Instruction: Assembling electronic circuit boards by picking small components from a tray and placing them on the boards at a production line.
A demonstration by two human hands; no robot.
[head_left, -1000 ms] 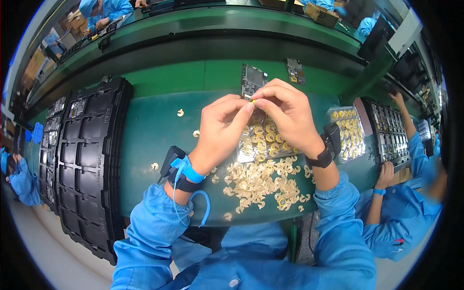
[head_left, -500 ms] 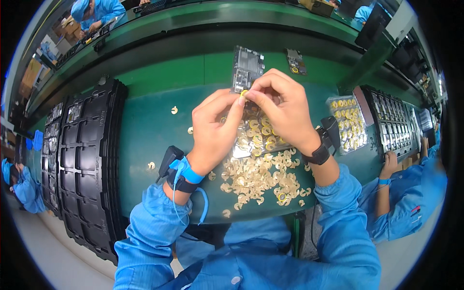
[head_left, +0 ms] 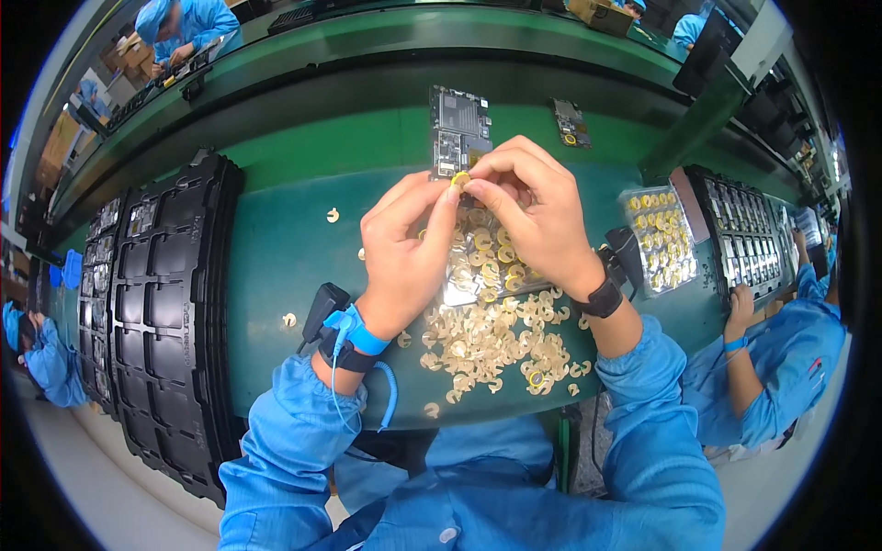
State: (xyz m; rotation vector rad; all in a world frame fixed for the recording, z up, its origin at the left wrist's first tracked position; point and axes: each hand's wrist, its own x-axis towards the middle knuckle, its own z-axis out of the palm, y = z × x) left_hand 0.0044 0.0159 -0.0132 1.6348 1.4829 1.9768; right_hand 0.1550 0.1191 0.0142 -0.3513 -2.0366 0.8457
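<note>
A small yellow ring [head_left: 458, 178] was pinched between the fingertips of the left hand [head_left: 409, 248] and right hand [head_left: 528, 216], both closed on it, at the near end of the circuit board [head_left: 457, 133], whose long axis ran toward the worktop's [head_left: 276, 248] far edge.

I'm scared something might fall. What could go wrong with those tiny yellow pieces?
The small yellow piece pinched between the left hand and right hand could slip and get lost among the pile of peeled backings. Some backings lie near the table edge and might drop off. A sleeve could also brush the circuit board out of place.
</note>
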